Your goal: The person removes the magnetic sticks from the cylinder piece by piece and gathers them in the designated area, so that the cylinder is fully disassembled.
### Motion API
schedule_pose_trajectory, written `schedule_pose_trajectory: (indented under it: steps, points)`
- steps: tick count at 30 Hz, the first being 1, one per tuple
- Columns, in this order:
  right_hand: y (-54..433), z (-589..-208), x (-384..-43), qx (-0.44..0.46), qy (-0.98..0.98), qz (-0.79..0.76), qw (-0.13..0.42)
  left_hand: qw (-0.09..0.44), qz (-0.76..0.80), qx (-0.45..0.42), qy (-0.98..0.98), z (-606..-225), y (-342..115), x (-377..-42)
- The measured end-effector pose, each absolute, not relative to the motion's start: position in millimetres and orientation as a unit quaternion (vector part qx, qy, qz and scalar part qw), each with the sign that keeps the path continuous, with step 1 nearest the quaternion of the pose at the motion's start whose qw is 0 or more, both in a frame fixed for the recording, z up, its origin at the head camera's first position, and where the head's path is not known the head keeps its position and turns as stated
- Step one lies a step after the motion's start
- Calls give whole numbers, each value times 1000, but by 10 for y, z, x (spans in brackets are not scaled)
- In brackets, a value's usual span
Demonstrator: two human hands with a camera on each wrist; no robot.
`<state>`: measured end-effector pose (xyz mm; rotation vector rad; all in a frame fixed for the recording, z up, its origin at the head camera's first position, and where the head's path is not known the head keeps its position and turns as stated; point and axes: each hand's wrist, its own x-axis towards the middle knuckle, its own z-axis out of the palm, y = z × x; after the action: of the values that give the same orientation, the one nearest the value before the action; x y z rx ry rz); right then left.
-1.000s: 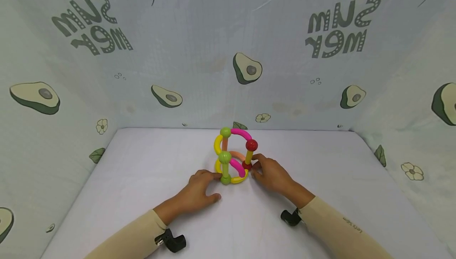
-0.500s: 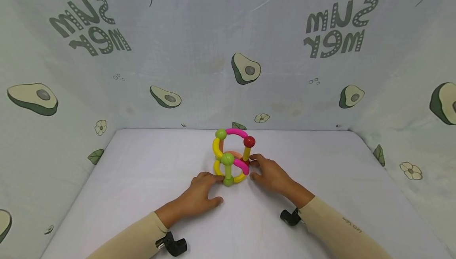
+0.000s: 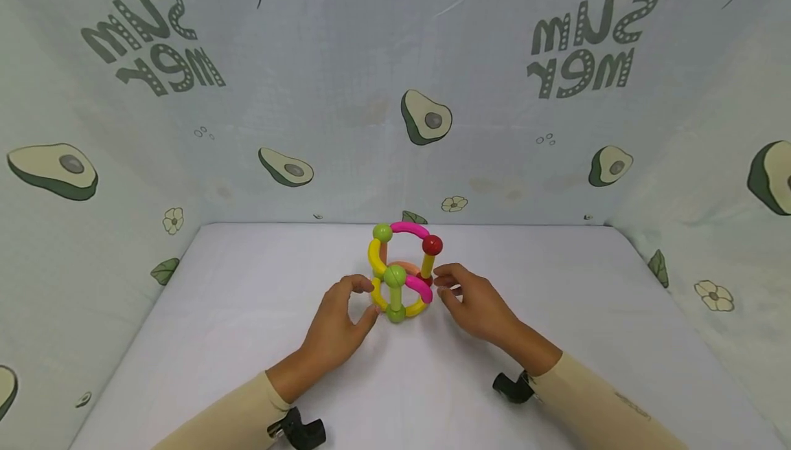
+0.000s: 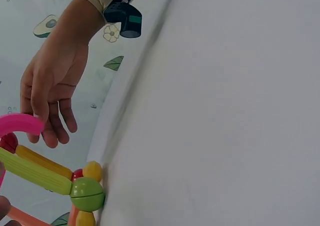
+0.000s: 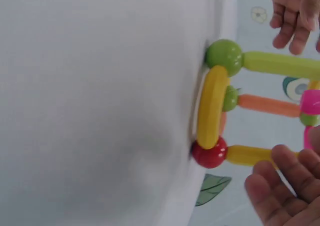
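Note:
A toy frame of magnetic rods and balls (image 3: pixel 395 295) stands on the white table. It joins green and red balls with straight and curved rods in yellow, pink, orange and green. The near pink curved rod (image 3: pixel 420 289) has one free end, pointing right. My left hand (image 3: pixel 336 323) is at the frame's left side, thumb and fingers spread, fingertips close by the yellow curved rods. On the other side, my right hand (image 3: pixel 478 306) has its fingers loosely bent beside the upright yellow rod (image 5: pixel 245 155). Neither hand grips the frame.
A white cloth with avocado prints (image 3: pixel 426 118) hangs behind and at both sides of the table. Each wrist carries a small black camera, such as the left one (image 3: pixel 299 429). The table's back edge (image 3: pixel 296 222) runs just behind the frame.
The toy frame turned slightly, its near side shifting right, then stayed put. My left hand left the lower green ball, moving back with fingers raised and spread. My right hand shifted slightly.

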<state>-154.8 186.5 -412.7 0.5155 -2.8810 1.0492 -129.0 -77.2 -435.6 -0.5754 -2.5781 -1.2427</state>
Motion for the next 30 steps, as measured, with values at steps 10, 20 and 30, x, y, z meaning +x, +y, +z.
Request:
schedule_pose_trajectory:
  steps: [10,20,30]
  points:
    - [1817,-3894,-1414,269,-900,342,32,136,-384,-242,-881,-4181,-630,-1319]
    - [1834,-3823,-1397,329,-888,321,1,196,-340,-253,-885,-4169,-520,-1389]
    - [1835,-3827,-1406,339,-876,338,-59,216,-328,-236,-889,-4135,-450,-1365]
